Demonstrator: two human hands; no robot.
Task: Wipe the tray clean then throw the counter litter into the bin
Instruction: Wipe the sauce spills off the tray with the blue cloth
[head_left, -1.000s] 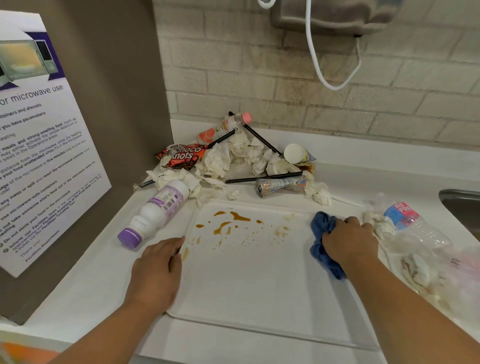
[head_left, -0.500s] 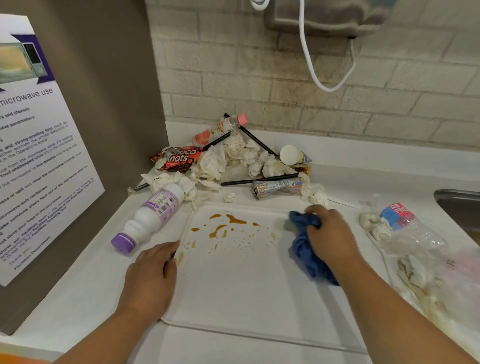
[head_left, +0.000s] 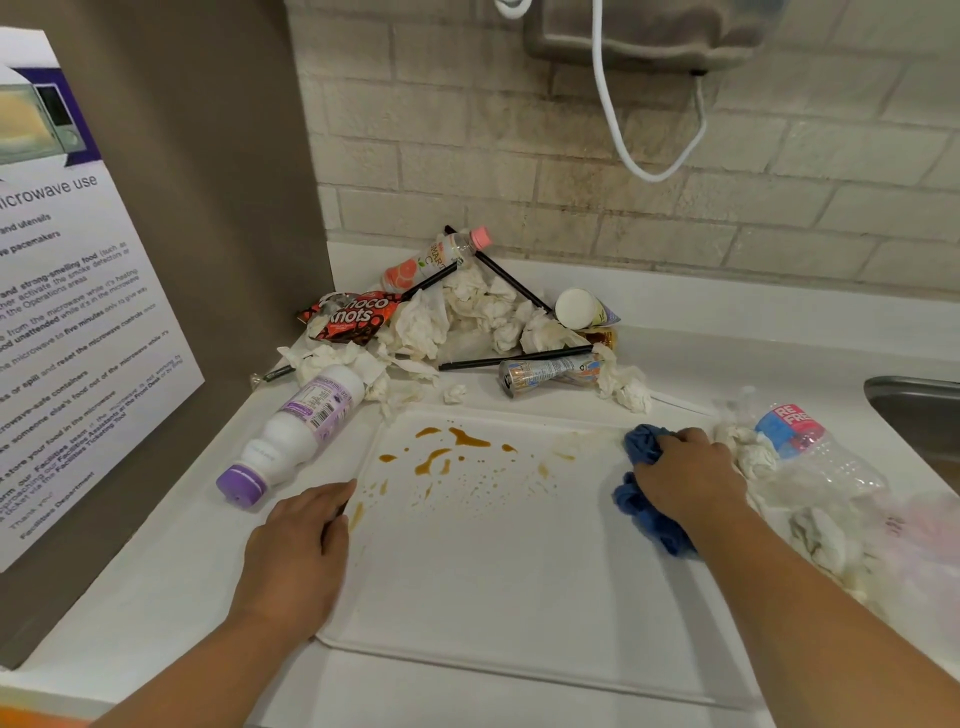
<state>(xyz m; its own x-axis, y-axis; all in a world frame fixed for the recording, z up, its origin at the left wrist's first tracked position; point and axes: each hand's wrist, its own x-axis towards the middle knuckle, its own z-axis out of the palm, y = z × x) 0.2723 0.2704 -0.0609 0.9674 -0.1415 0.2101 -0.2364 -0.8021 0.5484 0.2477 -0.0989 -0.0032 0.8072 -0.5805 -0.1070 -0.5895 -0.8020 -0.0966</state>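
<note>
On my left I see a microwave-use notice (head_left: 78, 312) on a brown panel (head_left: 218, 182). Ahead, a white cable (head_left: 652, 177) loops below a grey unit (head_left: 649, 31) on the brick wall (head_left: 727, 228). A steel sink (head_left: 917, 410) edges in right.

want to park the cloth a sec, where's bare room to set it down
Free: near half of the tray, below the brown stains, between the left hand and the right hand gripping the blue cloth; the counter between the crushed can and the sink. Crowded: the litter pile in the back corner, and the clear bottle with tissues right of the tray.
</note>
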